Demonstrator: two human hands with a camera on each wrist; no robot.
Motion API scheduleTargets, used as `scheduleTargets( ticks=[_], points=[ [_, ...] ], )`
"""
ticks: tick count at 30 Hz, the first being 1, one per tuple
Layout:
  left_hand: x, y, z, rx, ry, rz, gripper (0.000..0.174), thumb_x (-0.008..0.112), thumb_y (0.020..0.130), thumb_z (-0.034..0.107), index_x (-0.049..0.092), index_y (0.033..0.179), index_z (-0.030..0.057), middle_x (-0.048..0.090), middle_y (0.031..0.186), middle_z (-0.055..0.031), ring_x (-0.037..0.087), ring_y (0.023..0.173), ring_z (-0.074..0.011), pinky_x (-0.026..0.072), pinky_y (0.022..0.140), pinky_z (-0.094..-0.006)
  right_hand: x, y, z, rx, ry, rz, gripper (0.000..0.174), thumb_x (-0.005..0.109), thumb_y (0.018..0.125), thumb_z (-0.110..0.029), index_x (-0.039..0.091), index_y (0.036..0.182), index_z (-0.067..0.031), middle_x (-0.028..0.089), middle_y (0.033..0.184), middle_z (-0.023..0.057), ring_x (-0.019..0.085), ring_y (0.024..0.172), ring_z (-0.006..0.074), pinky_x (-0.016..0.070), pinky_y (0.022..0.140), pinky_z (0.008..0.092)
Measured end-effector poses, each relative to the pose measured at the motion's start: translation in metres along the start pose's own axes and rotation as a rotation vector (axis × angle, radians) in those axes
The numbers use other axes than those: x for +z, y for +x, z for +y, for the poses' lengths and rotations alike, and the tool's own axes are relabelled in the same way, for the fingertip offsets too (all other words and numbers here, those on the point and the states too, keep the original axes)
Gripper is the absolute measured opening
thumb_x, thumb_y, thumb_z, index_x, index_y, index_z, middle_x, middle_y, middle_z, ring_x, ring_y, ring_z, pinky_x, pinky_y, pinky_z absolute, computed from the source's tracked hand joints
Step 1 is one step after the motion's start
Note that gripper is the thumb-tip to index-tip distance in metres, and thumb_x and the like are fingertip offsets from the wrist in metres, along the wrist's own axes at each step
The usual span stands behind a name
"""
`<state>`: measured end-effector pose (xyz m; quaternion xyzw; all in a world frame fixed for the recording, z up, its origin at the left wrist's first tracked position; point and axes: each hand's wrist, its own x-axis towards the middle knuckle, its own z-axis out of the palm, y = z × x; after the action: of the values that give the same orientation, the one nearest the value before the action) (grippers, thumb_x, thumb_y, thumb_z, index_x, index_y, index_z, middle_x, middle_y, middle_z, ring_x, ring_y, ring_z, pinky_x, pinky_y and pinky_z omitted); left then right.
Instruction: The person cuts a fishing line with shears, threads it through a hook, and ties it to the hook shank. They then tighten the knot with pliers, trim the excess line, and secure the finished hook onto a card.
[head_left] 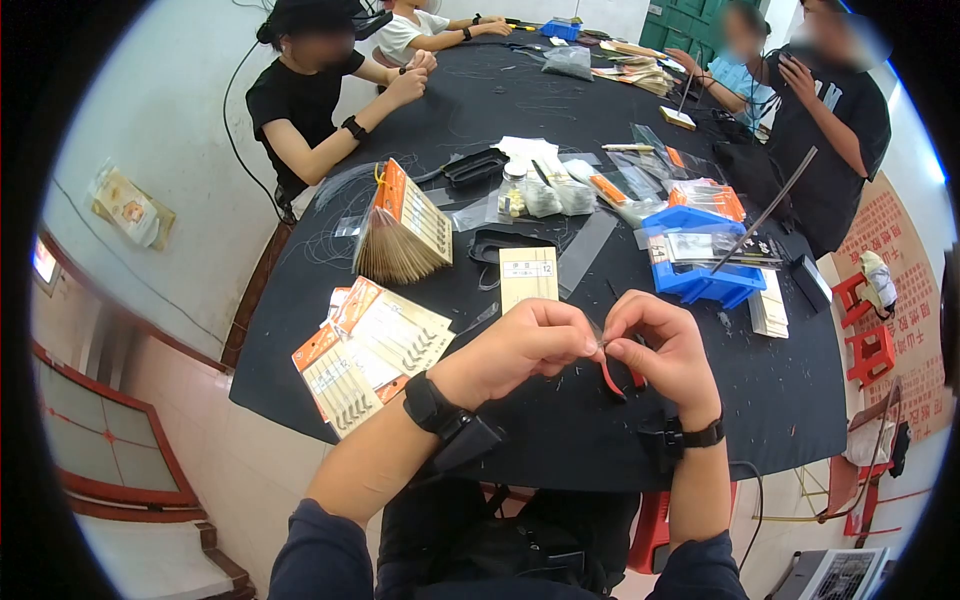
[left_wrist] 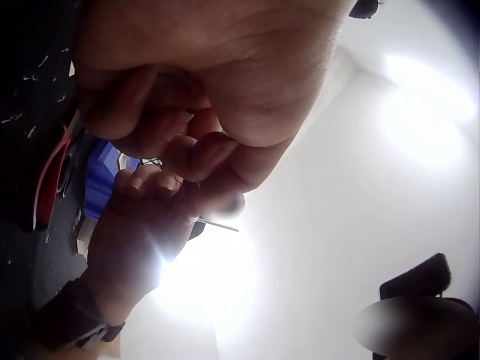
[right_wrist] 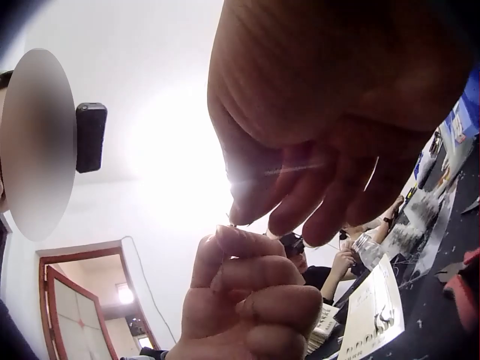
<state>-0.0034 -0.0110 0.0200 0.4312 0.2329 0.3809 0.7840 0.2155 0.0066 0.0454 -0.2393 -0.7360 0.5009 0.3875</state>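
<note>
Above the front of the table, my left hand (head_left: 540, 345) and right hand (head_left: 665, 345) meet at the fingertips. Both pinch a fine strand of fishing line, thumb against forefinger; whatever small piece sits between the tips is hidden. In the right wrist view, the line (right_wrist: 223, 262) runs down across the left hand's curled fingers. Beneath the hands lie pliers with red handles (head_left: 612, 382), partly covered by the right hand. A beige card (head_left: 528, 275) marked 12 lies just beyond the left hand. Orange-topped cards of fish hooks (head_left: 395, 335) spread out to the left.
A fanned bundle of cards (head_left: 410, 225) stands at the left. Black trays (head_left: 475, 168), small bags (head_left: 543, 200) and a blue basket (head_left: 705, 285) with a rod leaning from it stand beyond. Several people sit or stand around the dark table (head_left: 500, 100).
</note>
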Motion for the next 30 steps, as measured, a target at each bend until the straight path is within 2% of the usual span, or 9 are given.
scheduleTargets(
  ticks=[8,12,20,30],
  points=[
    [0.0009,0.0003,-0.0009,0.032,0.046,0.016,0.007,0.07,0.086,0.012,0.067,0.085,0.0049,0.07,0.086,-0.0055,0.043,0.058,-0.0041,0.0296,0.051,-0.0201,0.0017,0.0008,-0.0014,0.047,-0.01,0.017,0.012,0.073,0.086,-0.01,0.067,0.092,-0.0007,0.062,0.09,0.0029,0.061,0.08,0.0095,0.0491,0.07,0.0228],
    [-0.0001,0.0009,-0.0012,0.03,0.061,0.005,0.007,0.07,0.086,0.011,0.068,0.086,0.004,0.07,0.086,-0.0055,0.044,0.058,-0.0042,0.0301,0.052,-0.0199,0.0,0.0007,0.0004,0.011,-0.038,0.003,0.011,0.074,0.084,-0.009,0.068,0.089,-0.0007,0.062,0.089,0.0036,0.061,0.079,0.0099,0.0479,0.068,0.0226],
    [0.0034,0.0004,0.0005,0.005,0.08,0.017,0.015,0.07,0.088,0.017,0.07,0.092,0.0032,0.07,0.087,-0.0047,0.043,0.061,-0.0024,0.0303,0.052,-0.0193,-0.0021,0.0005,0.0012,-0.053,-0.087,0.083,0.008,0.074,0.079,-0.001,0.067,0.082,0.001,0.064,0.082,0.0062,0.06,0.076,0.0136,0.0463,0.067,0.026],
    [0.0078,0.0008,-0.0013,0.032,0.177,0.039,0.017,0.069,0.09,0.018,0.072,0.095,0.0016,0.07,0.087,-0.0033,0.042,0.06,-0.0024,0.0305,0.052,-0.0188,-0.0032,0.0003,0.0048,-0.036,-0.069,0.072,0.009,0.074,0.08,-0.003,0.067,0.083,0.0009,0.063,0.084,0.0058,0.06,0.077,0.0128,0.0463,0.067,0.0253]
  ],
)
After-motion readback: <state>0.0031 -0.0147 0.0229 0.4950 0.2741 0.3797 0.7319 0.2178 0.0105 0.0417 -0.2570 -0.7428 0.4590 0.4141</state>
